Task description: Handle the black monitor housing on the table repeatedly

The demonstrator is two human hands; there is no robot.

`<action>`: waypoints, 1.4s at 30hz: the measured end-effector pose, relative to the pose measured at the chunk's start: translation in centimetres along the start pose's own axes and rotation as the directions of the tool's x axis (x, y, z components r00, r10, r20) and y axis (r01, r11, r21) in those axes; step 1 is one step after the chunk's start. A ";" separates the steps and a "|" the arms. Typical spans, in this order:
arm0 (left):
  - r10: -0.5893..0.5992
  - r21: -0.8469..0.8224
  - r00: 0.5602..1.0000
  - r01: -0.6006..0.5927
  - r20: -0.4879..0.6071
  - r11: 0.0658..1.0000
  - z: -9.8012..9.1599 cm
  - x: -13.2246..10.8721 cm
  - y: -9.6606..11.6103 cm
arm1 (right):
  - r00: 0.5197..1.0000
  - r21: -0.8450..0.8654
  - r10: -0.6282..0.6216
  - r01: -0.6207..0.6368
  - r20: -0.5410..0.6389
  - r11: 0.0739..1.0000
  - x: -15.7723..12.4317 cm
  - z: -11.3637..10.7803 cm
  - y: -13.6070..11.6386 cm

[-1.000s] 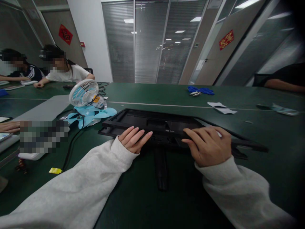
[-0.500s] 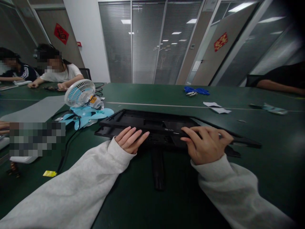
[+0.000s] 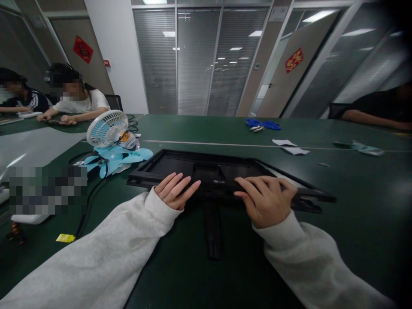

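Observation:
A black monitor frame (image 3: 180,161) lies flat on the dark green table (image 3: 354,180), and its black stand arm (image 3: 213,231) points toward me. My left hand (image 3: 175,191) rests flat on the frame's near edge with fingers stretched out. My right hand (image 3: 265,199) lies on the same edge further right, its fingers curled over the bezel and pressing on it. Both arms wear light grey sleeves.
A small white and blue desk fan (image 3: 107,128) stands left of the frame on light blue parts (image 3: 117,156), with a black cable (image 3: 92,193) nearby. A yellow tag (image 3: 65,237) lies front left. Blue gloves (image 3: 262,124), paper scraps (image 3: 291,146) sit further back. Two people sit far left, another arm (image 3: 373,116) far right.
My right hand has slid a little left along the frame's near edge. The frame has shifted slightly left with it. My left hand stays flat in place.

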State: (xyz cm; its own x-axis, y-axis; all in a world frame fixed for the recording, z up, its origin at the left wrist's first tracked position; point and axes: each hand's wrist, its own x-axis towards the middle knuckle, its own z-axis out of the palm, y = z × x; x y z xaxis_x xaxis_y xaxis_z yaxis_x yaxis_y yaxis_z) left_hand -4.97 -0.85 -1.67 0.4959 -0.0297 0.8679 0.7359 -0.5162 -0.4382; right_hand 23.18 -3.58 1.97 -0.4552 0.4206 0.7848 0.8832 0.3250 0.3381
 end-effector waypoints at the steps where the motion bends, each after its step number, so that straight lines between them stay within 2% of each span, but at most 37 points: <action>1: -0.002 0.000 1.000 0.002 0.002 1.000 0.0 0.0 0.0 | 1.000 0.008 0.006 -0.006 0.001 1.000 0.0 0.1 -0.2; 12: -0.003 -0.021 0.999 0.004 0.046 1.000 -0.1 -0.1 -0.1 | 0.999 0.049 0.047 -0.047 0.004 0.998 -0.1 0.2 -1.0; 17: 0.002 -0.022 0.999 -0.001 0.050 1.000 0.0 -0.3 -0.2 | 0.996 0.078 0.076 -0.079 0.041 0.994 0.0 0.0 -1.4; 24: 0.011 -0.064 0.993 -0.003 0.119 0.998 -0.1 -0.2 -0.3 | 0.992 0.141 0.110 -0.117 0.054 0.983 0.2 -0.3 -1.7; 26: 0.035 -0.097 0.988 -0.021 0.147 0.995 -0.2 -0.1 -0.4 | 0.993 0.218 0.088 -0.103 0.078 0.970 0.2 -0.5 -1.9; 31: 0.049 -0.146 0.985 -0.025 0.163 0.989 -0.5 0.3 -0.5 | 0.989 0.372 -0.076 0.024 0.126 0.928 0.2 -0.6 -2.6; 38: 0.040 -0.166 0.990 -0.017 0.138 0.986 -0.5 0.5 -0.2 | 0.987 0.391 -0.065 0.003 0.145 0.920 -0.2 -0.4 -2.7; 40: -0.002 -0.169 0.984 0.032 0.177 0.985 -0.9 1.5 0.5 | 0.985 0.405 -0.059 -0.012 0.163 0.914 -0.1 -0.7 -2.7; 42: -0.064 -0.155 0.957 0.112 0.284 0.981 -1.5 3.1 1.0 | 0.977 0.430 -0.065 -0.029 0.204 0.902 0.5 -1.2 -2.4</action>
State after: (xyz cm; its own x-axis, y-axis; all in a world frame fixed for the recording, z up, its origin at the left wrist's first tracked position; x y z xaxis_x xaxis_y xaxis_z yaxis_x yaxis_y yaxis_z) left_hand -3.36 -2.77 0.91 0.5584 0.2480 0.7917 0.7061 -0.6430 -0.2966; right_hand 21.01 -5.21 2.16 -0.5254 0.5621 0.6388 0.7618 0.6451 0.0589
